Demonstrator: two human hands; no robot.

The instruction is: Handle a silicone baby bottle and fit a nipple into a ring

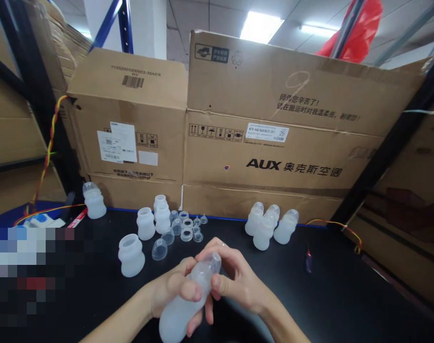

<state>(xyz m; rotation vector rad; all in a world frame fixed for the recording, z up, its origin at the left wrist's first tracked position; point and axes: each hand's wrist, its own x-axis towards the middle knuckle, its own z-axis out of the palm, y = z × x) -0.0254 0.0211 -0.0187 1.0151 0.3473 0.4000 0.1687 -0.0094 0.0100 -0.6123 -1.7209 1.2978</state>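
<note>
- frosted bottle [188, 300] closest to camera, lying tilted across both hands low in centre frame, base toward camera, capped end pointing up and away
- left hand [172, 290] wrapped around the bottle's body, fingers curled under, thumb across the front
- right hand [234, 281] closed on the upper end at the clear dome cap [210, 263], thumb and fingertips pinching it
- black table [345, 295] under everything
- behind-left of the hands: three open bottle bodies [131, 255], no caps, standing upright
- just beside them, a loose dome cap [159, 249] plus a cluster of small clear rings and nipples [188, 227]
- one capped bottle [93, 200] standing alone, far left near the table edge
- behind-right: three capped bottles [270, 226] grouped, touching each other
- small dark object [308, 261] on the table right of the hands, can't tell what it is
- cardboard boxes [274, 143] form the wall along the back of the table
- twisted red/yellow wire [47, 157] hanging down at left
</note>
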